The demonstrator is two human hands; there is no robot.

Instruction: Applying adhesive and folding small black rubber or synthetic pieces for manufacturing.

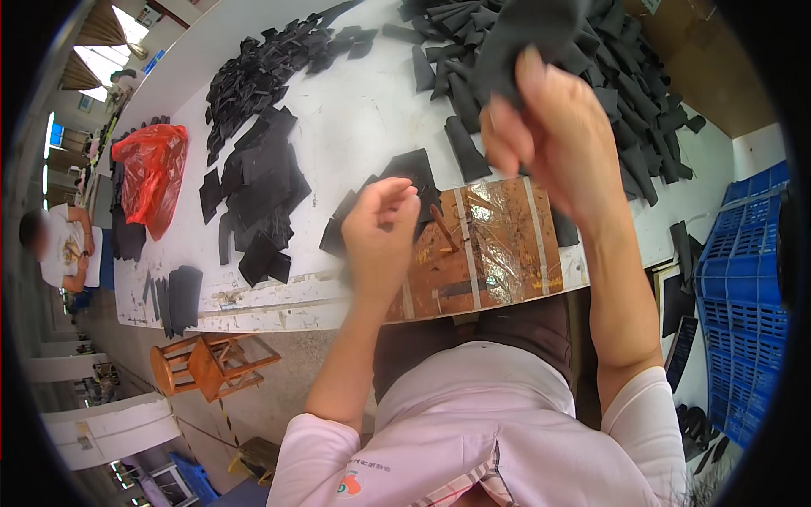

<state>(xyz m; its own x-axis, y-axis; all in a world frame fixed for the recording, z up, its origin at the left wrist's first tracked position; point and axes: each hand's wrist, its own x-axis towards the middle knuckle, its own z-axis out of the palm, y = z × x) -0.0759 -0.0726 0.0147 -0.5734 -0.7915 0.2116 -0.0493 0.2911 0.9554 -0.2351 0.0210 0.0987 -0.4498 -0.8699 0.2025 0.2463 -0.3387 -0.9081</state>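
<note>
High over the table, my right hand (562, 135) grips a dark grey, tube-like fabric piece (528, 38) between thumb and fingers; it is close to the camera and partly cut off by the upper edge. My left hand (380, 228) hovers at the left side of a brown taped board (498, 245), its fingers curled in. Whether anything is pinched in them is hidden. Just behind those fingertips lie several flat black fabric pieces (416, 169). A thin reddish-brown stick (442, 226) stands on the board, right of the left hand.
Rolled dark pieces (625, 110) heap up at the far right, flat black ones (262, 76) at the far left and in a nearer pile (262, 186). A red plastic bag (152, 173), blue crates (743, 287), a wooden stool (207, 365) and another person (68, 253) surround the white table (338, 127).
</note>
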